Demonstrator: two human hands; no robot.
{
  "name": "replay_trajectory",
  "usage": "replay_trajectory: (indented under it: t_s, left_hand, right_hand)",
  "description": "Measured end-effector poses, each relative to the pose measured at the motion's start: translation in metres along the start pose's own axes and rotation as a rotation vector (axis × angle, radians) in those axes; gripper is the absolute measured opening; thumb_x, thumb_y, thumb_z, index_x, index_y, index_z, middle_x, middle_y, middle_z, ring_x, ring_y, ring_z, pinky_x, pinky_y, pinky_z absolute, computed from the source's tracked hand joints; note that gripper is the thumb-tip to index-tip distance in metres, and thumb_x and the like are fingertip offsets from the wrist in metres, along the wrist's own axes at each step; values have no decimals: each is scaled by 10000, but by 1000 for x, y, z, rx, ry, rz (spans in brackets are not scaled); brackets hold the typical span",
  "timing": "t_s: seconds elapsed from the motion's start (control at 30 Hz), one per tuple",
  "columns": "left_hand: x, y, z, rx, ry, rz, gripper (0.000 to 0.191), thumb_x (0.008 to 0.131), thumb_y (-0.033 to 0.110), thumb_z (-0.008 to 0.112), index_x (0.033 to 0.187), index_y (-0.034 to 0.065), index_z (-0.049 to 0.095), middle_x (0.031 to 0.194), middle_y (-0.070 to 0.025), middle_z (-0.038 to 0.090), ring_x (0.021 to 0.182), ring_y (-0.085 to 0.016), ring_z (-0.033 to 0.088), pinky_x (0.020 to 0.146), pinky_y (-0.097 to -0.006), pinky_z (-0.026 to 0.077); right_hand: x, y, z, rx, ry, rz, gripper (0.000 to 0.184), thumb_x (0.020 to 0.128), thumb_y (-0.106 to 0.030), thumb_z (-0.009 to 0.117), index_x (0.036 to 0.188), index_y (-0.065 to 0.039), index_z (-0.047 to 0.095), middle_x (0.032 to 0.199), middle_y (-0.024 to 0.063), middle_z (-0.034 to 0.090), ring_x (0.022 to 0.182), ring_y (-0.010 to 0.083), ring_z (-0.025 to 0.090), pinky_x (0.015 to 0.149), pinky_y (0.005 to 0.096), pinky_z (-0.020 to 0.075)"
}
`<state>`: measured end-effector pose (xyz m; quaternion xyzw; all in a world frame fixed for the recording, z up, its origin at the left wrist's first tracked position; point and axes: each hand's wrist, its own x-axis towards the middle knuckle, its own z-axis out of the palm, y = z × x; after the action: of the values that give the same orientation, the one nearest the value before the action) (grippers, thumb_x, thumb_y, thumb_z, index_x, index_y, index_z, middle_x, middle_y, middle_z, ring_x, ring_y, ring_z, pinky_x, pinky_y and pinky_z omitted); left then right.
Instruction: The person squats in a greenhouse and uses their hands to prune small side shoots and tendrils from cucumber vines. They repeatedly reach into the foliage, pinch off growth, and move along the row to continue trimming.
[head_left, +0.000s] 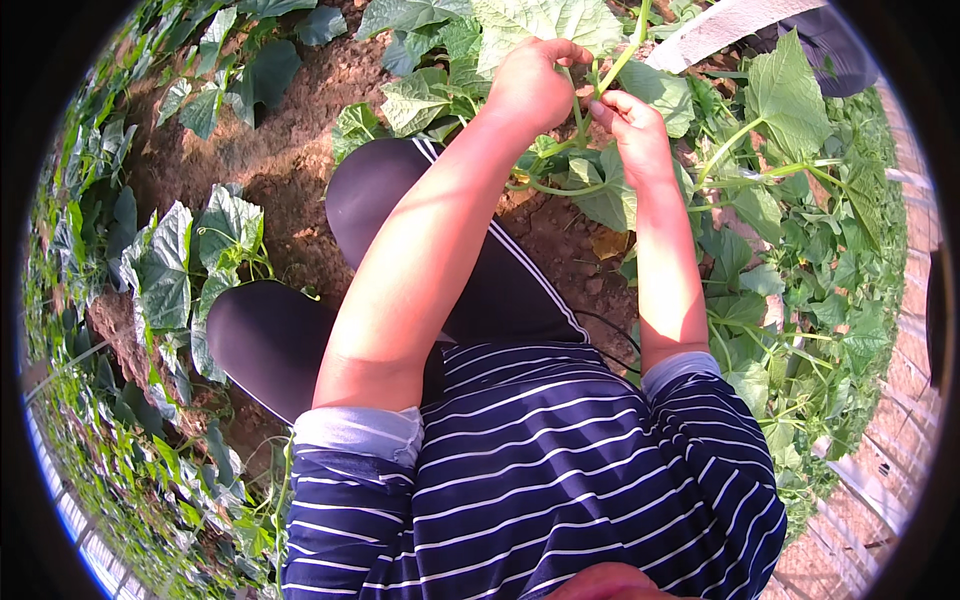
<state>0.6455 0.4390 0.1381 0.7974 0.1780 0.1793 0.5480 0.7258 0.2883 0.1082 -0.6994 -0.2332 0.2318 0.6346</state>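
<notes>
A leafy green vine with large lobed leaves, like a cucumber plant, stands before my crouched knees. My left hand (534, 84) is at the vine, fingers bent beside a stalk, just below a broad pale leaf (551, 26); whether it grips anything is hard to tell. Close by on the right, my right hand (636, 131) pinches the thick green vine stem (621, 64) between thumb and fingertips. Under both hands, thinner stalks and a curling stem (566, 191) run down among more leaves.
Brown soil (292, 172) lies between the plant rows. Dense vines (795, 262) grow on the right, more leafy plants (161, 262) on the left. A pale curved band (720, 34) and a dark fabric-like object (836, 52) are at the top right. A thin black cable (611, 322) passes beside my waist.
</notes>
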Motion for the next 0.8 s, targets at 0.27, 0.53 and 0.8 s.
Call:
replay_trajectory:
  t_s: [0.27,0.53,0.8]
  left_hand:
    - [7,3,-2,248,-108,136,312,735,181,678,1045,206,698,1175,-116,552,1077,-269,573,934,-353,466]
    - [24,-12,2,234,-233,40,381,704,233,725,1079,168,700,837,-115,699,759,-212,676,747,-328,539]
    - [20,-15,-12,329,-53,233,175,742,177,756,873,78,697,698,-78,650,673,-127,622,613,-295,500]
  right_hand:
    - [3,3,-5,-79,-67,-58,166,873,-112,667,984,11,655,818,-15,626,752,60,530,695,222,435]
    - [9,5,1,-112,-124,-56,184,871,-88,650,1033,-2,663,913,12,672,835,78,575,772,236,457]
    - [16,5,12,-117,-140,-77,205,860,-107,662,1032,6,667,896,26,680,829,76,576,756,238,455]
